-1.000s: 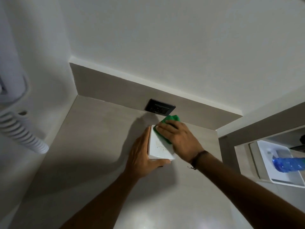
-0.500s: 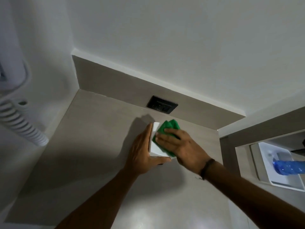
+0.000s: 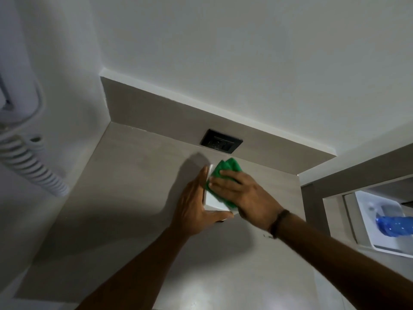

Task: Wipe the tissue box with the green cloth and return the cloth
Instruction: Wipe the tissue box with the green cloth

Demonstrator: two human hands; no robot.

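A white tissue box sits on the grey counter near the back wall. My left hand clasps its left side and front corner, thumb along the front edge. My right hand lies flat on top of the box and presses the green cloth onto it. The cloth sticks out past my fingers at the box's far end and covers most of the top. Only a strip of the box's top and front shows.
A black wall socket is set in the grey backsplash just behind the box. A white hair dryer with a coiled cord hangs on the left wall. At the right, a white tray holds a blue bottle.
My right hand has slid the green cloth leftward and toward me across the box top, covering more of it. My left hand keeps its hold on the box.
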